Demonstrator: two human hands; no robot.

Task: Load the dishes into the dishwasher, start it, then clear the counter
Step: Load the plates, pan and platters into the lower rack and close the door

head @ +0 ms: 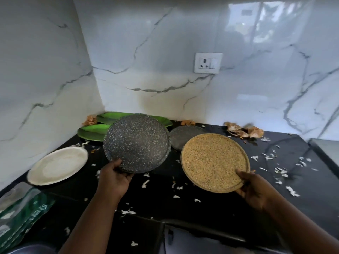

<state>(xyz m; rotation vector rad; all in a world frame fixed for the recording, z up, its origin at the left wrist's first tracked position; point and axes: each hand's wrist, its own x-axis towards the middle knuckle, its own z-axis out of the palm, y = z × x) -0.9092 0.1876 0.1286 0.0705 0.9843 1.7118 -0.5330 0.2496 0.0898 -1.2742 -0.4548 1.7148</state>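
My left hand grips the near rim of a dark grey speckled plate, tilted up off the black counter. My right hand holds a tan speckled plate by its near right rim, also lifted. Behind them a second grey speckled plate lies flat on the counter, partly hidden. A white plate rests at the left. Green leaf-shaped plates sit in the back corner, partly covered by the raised grey plate.
White scraps and brown peels litter the counter. A green and white bag lies at the near left. Marble walls close the corner, with a wall socket behind. A grey edge shows at the far right.
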